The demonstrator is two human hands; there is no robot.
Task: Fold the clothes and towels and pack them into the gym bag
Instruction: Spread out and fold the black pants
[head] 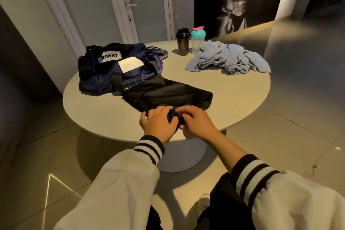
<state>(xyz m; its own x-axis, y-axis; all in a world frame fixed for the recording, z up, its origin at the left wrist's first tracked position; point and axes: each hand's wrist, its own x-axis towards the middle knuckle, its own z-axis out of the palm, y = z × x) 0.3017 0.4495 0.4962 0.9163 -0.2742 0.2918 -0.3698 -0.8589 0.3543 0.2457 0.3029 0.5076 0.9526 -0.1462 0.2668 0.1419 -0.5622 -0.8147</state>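
At the near edge of the round table (104, 117), curled fingers (162, 109) of the left hand (158, 123) and the right hand (198, 123) are pinched on the bunched near end of a black garment (168, 95).

- Black garment: thin, smooth, faintly glossy. It is laid as a long, partly folded strip from the near edge toward the centre, and its far end touches the bag. Folding is judged unfinished.
- Gym bag (104, 73): navy, soft and slumped, with black straps and white labels, set at the left edge. Nothing is seen packed, and it cannot be told whether its mouth is open.
- Blue-grey heap (229, 59): matte, crumpled cloth at the far right edge, unfolded.
- Black shaker (183, 43) and teal-lidded shaker (197, 40): cylindrical, standing at the far edge.
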